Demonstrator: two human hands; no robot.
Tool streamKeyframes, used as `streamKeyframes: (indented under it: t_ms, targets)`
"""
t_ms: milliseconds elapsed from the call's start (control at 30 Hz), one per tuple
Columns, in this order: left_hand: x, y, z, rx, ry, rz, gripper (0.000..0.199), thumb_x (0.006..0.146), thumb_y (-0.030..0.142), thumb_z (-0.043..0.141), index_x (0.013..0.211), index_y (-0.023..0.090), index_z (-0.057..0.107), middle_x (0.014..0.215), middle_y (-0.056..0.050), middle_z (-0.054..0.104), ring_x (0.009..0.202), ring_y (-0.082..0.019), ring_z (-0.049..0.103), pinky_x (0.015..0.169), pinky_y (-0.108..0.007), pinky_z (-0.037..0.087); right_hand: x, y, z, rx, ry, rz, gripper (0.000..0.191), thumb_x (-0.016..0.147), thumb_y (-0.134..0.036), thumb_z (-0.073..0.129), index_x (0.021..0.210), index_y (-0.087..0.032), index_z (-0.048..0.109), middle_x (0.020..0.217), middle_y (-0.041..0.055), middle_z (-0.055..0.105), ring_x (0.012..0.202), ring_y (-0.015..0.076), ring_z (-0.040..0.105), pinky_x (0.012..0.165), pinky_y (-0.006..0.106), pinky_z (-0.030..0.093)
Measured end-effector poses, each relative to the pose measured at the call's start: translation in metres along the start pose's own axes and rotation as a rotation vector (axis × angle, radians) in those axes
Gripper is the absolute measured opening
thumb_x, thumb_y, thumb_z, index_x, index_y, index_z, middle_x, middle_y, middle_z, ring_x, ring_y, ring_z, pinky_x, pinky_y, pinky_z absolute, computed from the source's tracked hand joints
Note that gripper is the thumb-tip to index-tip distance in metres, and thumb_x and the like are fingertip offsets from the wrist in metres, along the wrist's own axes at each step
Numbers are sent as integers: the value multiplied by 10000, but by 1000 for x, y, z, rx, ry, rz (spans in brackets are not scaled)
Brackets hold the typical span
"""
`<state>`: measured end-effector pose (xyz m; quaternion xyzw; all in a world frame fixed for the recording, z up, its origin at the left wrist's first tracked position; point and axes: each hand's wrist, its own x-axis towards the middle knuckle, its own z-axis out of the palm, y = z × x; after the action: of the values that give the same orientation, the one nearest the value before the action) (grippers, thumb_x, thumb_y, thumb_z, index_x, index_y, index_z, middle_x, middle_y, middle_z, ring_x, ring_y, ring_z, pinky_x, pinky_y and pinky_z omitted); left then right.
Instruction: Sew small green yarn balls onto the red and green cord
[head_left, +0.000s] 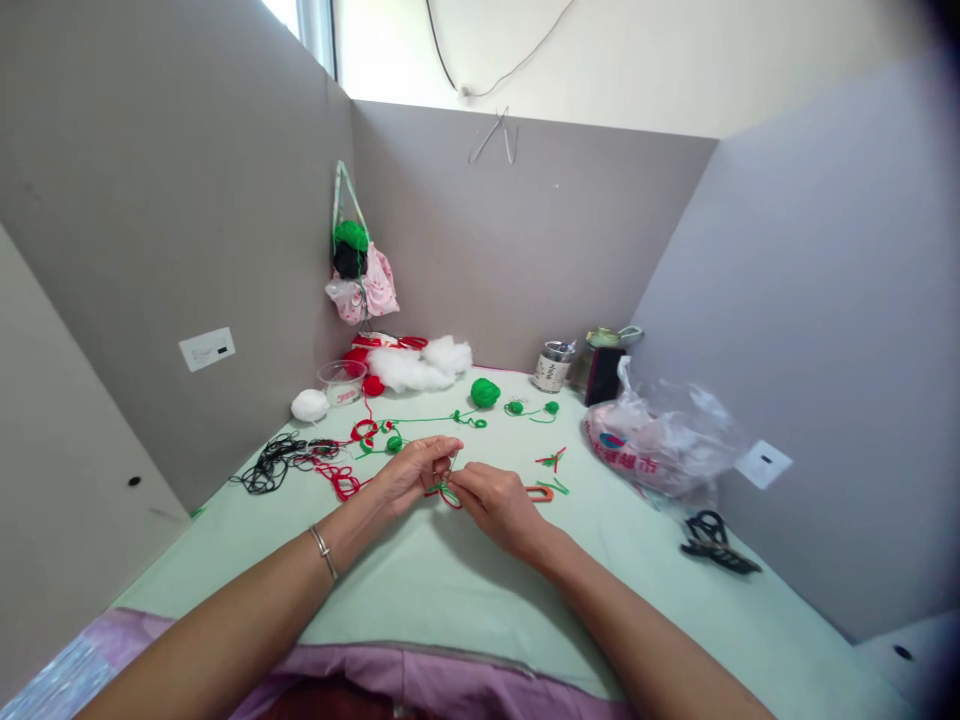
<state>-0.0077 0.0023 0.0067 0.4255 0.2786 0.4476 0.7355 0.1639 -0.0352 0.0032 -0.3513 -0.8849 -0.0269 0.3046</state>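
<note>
My left hand (pixel 417 472), a bracelet on its wrist, is closed in a pinch near the middle of the table, its fingertips at some thin strands. Close beside it on the right, my right hand (pixel 493 500) also pinches strands of yarn. Red and green yarn (pixel 448 494) shows between and just below the fingers; its exact form is too small to tell. Just right of my right hand lies an orange tool (pixel 540 494), partly hidden by the hand. Short green yarn pieces (pixel 553 486) and a small red and green bundle (pixel 552 459) lie beyond it.
Black yarn (pixel 277 463) and red yarn (pixel 341 482) lie tangled at left. Behind are a white yarn ball (pixel 310 405), white stuffing (pixel 412 368), a green ball (pixel 485 393) and a tin (pixel 553 367). A plastic bag (pixel 660 440) and black hair clip (pixel 718 544) are at right.
</note>
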Motion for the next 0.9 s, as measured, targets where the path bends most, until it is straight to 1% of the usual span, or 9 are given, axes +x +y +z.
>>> streamKeyframes:
  t_ms: [100,200,333,433,567,667,733,800,900]
  targets:
    - [0,-2,-1,94,16,-15,302,713,399,777,844,135,708,597,40,468,556,-65,415,550,-198,335,1,-3,0,19,-19,15,284,966,-190,436,732,-174,594,666,9,547,614,119,444,594,248,295]
    - [1,-5,-2,342,24,32,339,738,431,737,910,140,738,687,-8,575,651,-106,495,621,-225,372,3,-3,-3,188,-8,78,275,957,-201,442,730,-171,594,696,12,569,633,114,458,617,240,319]
    - [0,-5,0,689,4,231,290,777,431,678,809,153,755,782,-43,610,756,-156,525,705,-268,388,6,2,-12,553,63,357,242,923,-284,500,757,-168,633,639,-15,532,590,101,433,582,226,329]
    - [0,-3,2,799,-24,306,276,795,417,649,761,164,754,762,-37,588,743,-155,515,715,-278,382,10,10,-17,750,108,553,252,867,-329,539,708,-156,631,562,-34,453,538,96,378,518,227,291]
    - [1,2,1,728,61,271,212,690,366,736,685,154,725,730,-22,567,709,-142,514,703,-274,386,12,17,-16,896,124,661,208,801,-331,562,690,-161,609,491,-64,375,476,82,300,468,225,228]
    - [2,5,0,609,111,237,240,611,344,791,609,145,658,732,-4,536,676,-120,496,678,-259,386,12,17,-12,940,111,666,198,785,-333,567,692,-162,604,472,-73,357,461,76,276,456,221,208]
    - [2,5,0,508,116,202,285,578,326,822,600,141,607,818,-16,578,702,-115,519,682,-248,395,12,16,-10,943,98,660,215,783,-351,574,691,-160,607,465,-76,345,456,74,266,452,220,201]
    - [2,3,0,410,97,157,314,594,317,829,624,143,569,884,-34,623,751,-121,554,706,-239,406,11,16,-9,938,80,655,241,786,-378,581,696,-156,615,462,-79,331,454,72,252,449,220,195]
    - [2,0,-2,329,53,120,300,676,322,798,678,154,550,803,-28,645,757,-116,566,716,-222,407,11,16,-9,910,50,632,275,798,-407,582,705,-152,630,477,-76,330,460,69,238,451,221,188]
